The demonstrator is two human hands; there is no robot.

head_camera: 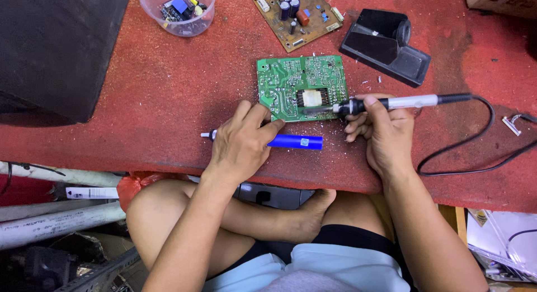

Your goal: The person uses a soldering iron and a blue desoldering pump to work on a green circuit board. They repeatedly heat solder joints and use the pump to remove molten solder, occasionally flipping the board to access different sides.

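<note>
At lower centre our crossed bare legs (pixel 235 225) sit below the bench edge, where our right hand (pixel 386 132), clamped on the soldering iron (pixel 391 103), works the green circuit board (pixel 302 88) at mid-frame that our left hand (pixel 240 144) pins by its corner, fingers curled over the blue desoldering pump (pixel 293 141), so a slipping board may drag the hot tip toward our fingers or shed solder onto skin.

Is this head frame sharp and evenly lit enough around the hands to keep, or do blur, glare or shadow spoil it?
Head view: green circuit board, left hand and right hand with the soldering iron are sharp, evenly lit, without glare; only soft shadows under the hands; the left and lower edges fall dark.
</note>
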